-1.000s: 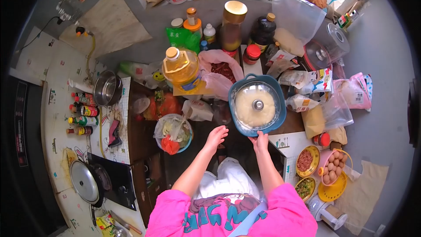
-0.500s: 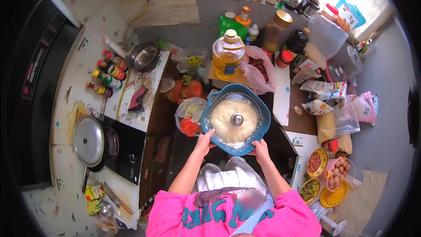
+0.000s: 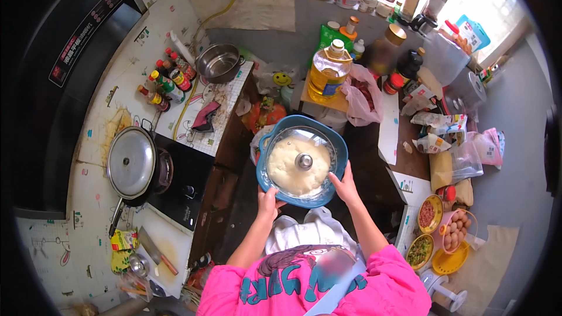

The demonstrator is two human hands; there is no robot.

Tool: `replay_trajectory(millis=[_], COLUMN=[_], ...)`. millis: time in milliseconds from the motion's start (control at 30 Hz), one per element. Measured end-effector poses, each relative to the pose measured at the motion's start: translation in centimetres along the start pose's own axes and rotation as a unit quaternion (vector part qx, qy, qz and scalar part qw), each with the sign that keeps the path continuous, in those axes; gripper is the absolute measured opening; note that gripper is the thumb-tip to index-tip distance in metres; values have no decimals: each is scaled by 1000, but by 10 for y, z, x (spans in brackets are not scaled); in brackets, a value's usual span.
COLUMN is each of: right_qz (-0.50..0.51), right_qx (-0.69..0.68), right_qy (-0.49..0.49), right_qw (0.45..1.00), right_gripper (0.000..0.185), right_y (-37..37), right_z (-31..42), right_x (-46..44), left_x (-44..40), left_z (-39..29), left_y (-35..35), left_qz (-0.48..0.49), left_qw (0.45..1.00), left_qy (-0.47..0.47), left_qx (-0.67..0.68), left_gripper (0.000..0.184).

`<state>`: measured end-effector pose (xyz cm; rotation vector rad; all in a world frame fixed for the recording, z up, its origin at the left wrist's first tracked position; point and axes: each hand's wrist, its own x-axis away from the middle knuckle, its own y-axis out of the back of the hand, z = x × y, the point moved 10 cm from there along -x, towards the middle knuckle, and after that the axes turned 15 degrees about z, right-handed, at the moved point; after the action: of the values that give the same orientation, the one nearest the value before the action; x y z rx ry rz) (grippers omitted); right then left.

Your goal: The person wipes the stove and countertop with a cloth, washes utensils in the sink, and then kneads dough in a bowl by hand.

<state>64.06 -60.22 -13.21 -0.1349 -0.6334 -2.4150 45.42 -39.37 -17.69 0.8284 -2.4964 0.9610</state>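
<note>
A blue basin (image 3: 335,136) is held level in front of my body, over the floor between the counters. Pale dough (image 3: 287,164) fills much of it, seen through a clear glass lid (image 3: 316,140) with a silver knob. My left hand (image 3: 268,203) grips the basin's near left rim, thumb on top. At the near right rim, my right hand (image 3: 345,184) holds the basin, its thumb on the edge and its other fingers against the outer side.
On the left counter are a lidded pan (image 3: 132,162), a steel pot (image 3: 218,63), sauce bottles (image 3: 168,86) and a knife (image 3: 157,250). An oil jug (image 3: 329,72) stands ahead. Eggs (image 3: 456,231) and bowls of chopped food (image 3: 430,213) are at right.
The basin has come off the right-hand counter area, closer to my body and leftward. My left hand, free at first, has taken hold of its rim. The view has turned left.
</note>
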Motion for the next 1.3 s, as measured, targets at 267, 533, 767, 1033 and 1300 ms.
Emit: replay_trajectory(millis=[267, 533, 767, 1033, 1300], right_qz=[37, 82, 91, 108, 156], right_qx=[186, 155, 188, 235, 264], right_qy=[128, 112, 109, 218, 315], right_qw=[974, 978, 972, 941, 898], right_gripper=[62, 46, 42, 38, 38], right_y=[-35, -35, 4, 20, -18], right_z=[87, 54, 46, 86, 162], right_x=[24, 0, -40, -103, -155], left_x=[11, 0, -31, -62, -79], left_z=[18, 40, 48, 34, -8], left_y=[8, -20, -52, -76, -47], left_qz=[12, 38, 10, -34, -82], left_qw=[998, 992, 994, 999, 993], left_qy=[49, 92, 73, 10, -56], left_qx=[-34, -72, -76, -5, 66], left_gripper=[58, 59, 55, 54, 54])
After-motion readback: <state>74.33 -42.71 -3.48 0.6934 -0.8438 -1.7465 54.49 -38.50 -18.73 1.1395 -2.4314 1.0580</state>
